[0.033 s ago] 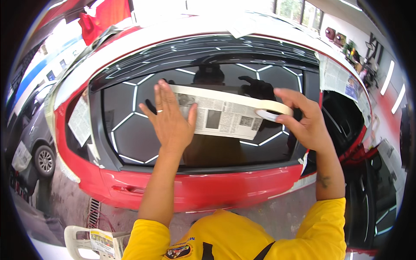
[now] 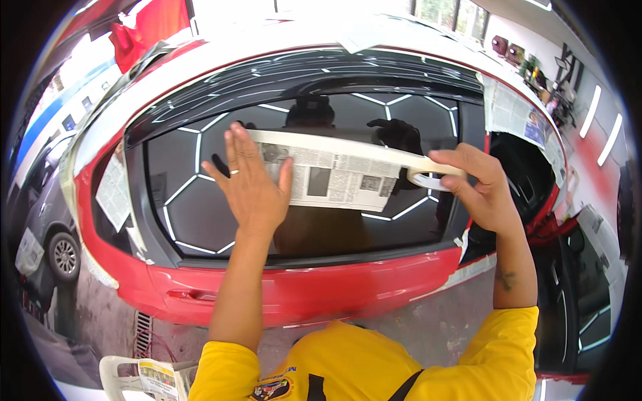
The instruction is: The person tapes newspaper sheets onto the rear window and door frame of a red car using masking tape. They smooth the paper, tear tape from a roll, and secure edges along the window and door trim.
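My left hand lies with fingers outstretched over the left end of a newspaper strip, its thumb on the print. The strip rests against the dark side window of a red car, tilting slightly down to the right. Along its top edge runs pale masking tape, which continues past the paper's right end to the roll. Thumb and fingers of my right hand are closed on that masking tape roll, just right of the paper.
Below the window is the red door with its handle. More newspaper is taped at the car's right side. At lower left stands a pale plastic chair bearing folded newspapers. Another car is parked far left.
My right hand has moved the roll a little to the right, so more tape spans beyond the paper's end. My left hand stays on the paper; the whole view has shifted slightly.
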Motion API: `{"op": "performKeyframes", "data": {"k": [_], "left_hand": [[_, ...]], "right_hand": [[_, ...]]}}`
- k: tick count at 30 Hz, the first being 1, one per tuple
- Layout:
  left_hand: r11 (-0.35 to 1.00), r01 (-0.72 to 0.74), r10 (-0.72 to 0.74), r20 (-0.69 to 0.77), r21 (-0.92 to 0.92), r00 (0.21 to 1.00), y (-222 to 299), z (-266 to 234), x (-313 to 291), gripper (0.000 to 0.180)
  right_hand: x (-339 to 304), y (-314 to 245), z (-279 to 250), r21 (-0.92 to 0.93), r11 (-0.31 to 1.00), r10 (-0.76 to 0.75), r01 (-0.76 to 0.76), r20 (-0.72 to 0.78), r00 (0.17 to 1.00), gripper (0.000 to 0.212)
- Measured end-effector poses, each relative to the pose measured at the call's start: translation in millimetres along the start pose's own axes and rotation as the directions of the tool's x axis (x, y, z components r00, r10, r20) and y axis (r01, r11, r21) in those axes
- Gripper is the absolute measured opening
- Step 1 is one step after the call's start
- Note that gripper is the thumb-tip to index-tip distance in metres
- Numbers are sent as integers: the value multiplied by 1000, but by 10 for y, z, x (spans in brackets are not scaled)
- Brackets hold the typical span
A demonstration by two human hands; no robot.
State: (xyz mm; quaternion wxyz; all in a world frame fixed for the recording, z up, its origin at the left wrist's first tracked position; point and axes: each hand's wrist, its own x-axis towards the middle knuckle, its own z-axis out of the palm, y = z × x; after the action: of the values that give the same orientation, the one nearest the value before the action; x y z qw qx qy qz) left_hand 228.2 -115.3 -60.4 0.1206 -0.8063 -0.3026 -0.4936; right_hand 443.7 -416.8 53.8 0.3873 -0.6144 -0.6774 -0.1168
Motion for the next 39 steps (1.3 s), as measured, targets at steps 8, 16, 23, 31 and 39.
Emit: {"op": "performKeyframes", "data": {"k": [8,16,23,31,39], "left_hand": [[1000,9,-8,-6,20,1000,19,-1,29,98],[998,6,-6,3,68,1000,-6,-22,29,86],[996,-39,40,-3,75,999,-19,1,19,84],[980,-181,168,145,83,975,518,32,-41,86],[864,-411,444,55,-292,894,1479,308,-76,89]], "right_hand": [[-366,361,97,-529,844,76,-89,-47,996,41],[-317,399,305,-766,641,16,-41,-40,999,44],[-332,415,365,-799,600,-21,-30,-53,998,50],[-349,495,395,-825,565,-22,-15,-33,999,48],[-313,423,321,-771,637,-54,4,-40,998,41]]}}
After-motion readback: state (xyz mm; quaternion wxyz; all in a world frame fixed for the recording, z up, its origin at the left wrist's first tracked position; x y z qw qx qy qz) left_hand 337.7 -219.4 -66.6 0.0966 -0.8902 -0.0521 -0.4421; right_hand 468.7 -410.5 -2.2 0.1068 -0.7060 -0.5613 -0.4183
